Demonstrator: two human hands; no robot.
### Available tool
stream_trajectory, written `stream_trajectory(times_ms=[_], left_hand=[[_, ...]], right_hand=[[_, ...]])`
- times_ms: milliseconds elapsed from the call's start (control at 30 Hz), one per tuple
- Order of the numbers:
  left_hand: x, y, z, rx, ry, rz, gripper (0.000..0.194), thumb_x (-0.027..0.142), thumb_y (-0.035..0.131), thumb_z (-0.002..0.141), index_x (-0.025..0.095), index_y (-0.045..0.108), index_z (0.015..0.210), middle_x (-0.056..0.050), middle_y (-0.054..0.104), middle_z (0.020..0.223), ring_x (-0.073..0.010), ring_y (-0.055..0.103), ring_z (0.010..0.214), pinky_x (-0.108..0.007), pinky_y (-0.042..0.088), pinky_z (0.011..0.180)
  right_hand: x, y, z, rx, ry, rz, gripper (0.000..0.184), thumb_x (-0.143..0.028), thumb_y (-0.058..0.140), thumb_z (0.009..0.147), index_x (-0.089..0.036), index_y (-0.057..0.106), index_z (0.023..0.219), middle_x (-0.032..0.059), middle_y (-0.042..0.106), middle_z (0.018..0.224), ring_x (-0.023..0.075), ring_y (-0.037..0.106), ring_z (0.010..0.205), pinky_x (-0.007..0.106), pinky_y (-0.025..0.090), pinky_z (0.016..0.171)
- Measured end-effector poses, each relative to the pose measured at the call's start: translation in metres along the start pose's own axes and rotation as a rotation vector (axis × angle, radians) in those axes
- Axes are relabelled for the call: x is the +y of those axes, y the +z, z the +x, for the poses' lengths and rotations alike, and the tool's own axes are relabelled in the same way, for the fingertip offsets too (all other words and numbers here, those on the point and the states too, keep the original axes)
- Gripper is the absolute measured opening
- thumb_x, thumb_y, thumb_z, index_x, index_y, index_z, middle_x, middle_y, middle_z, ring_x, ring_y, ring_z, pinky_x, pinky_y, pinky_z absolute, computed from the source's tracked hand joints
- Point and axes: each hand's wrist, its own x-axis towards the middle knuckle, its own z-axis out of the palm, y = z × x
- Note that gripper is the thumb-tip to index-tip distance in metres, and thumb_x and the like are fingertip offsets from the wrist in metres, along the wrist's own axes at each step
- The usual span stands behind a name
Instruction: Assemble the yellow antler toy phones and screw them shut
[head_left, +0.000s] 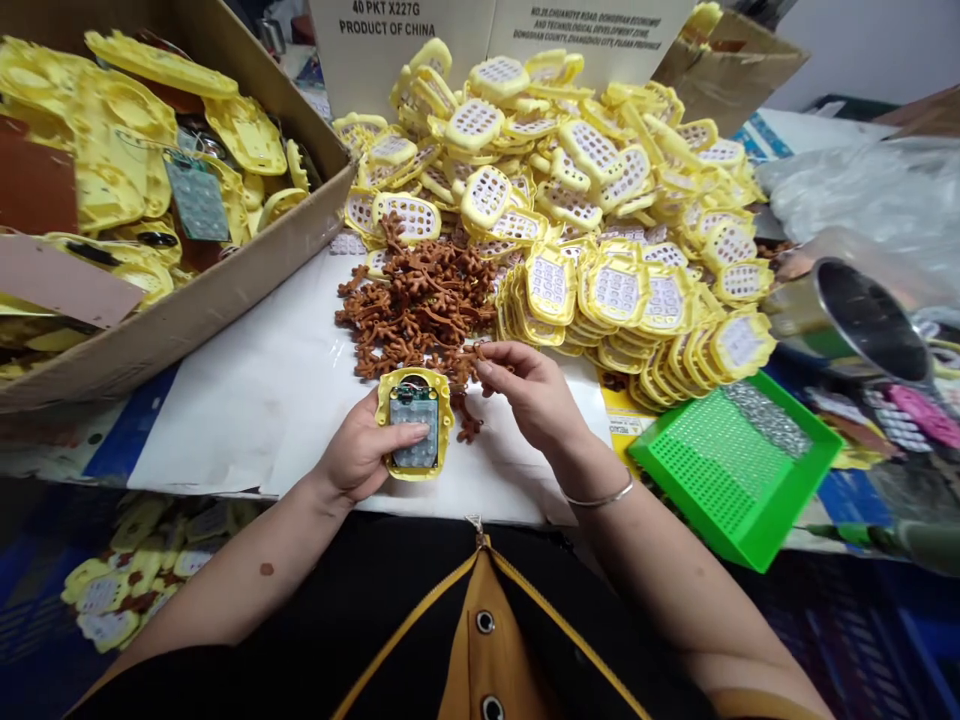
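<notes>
My left hand (361, 452) grips a yellow plastic toy shell (415, 421) with a pale keypad and a small green circuit board inside it, thumb pressed on the keypad. My right hand (529, 392) is pinched on a small brown rubber piece (470, 352) just above and right of the shell. Behind both hands lies a heap of the same brown rubber pieces (420, 300) on white paper (262, 400). A large pile of yellow shells with white keypads (600, 200) fills the table beyond.
A cardboard box (187, 300) of yellow parts stands at the left. A green perforated tray (739, 465) sits at the right, a metal cup (862, 320) behind it. More yellow parts lie in a crate (127, 585) below the table edge.
</notes>
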Motion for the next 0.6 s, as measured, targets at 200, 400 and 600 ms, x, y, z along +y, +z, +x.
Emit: stream_trajectory(times_ms=[200,400,600], left_hand=[[0.002,0.006,0.002,-0.174,-0.078,-0.033,0.034,0.011,0.076,0.062,0.015,0.067,0.095,-0.007,0.073,0.083,-0.0233,0.070,0.074,-0.042,0.057,0.077],[-0.007,0.007,-0.001,-0.146,-0.086,0.042,0.041,0.010,0.078,0.060,0.015,0.067,0.098,-0.007,0.073,0.087,-0.0195,0.069,0.074,-0.034,0.056,0.077],[-0.011,0.010,0.005,-0.049,-0.031,0.041,0.036,0.011,0.077,0.061,0.015,0.066,0.095,-0.007,0.073,0.086,-0.0221,0.070,0.078,-0.037,0.056,0.078]], right_hand=[[-0.001,0.001,-0.028,-0.027,-0.501,-0.506,0.010,-0.024,0.067,0.079,-0.024,0.071,0.088,0.0023,0.067,0.075,0.0159,0.057,0.072,0.035,0.046,0.071],[0.006,-0.001,-0.040,-0.083,-0.171,-0.258,0.013,-0.028,0.068,0.075,-0.018,0.061,0.078,-0.0008,0.062,0.073,0.0099,0.055,0.061,0.024,0.046,0.055],[0.005,-0.009,-0.044,-0.182,0.087,0.233,0.034,-0.025,0.078,0.065,-0.021,0.063,0.096,0.0015,0.070,0.090,0.0128,0.065,0.077,0.030,0.054,0.074]])
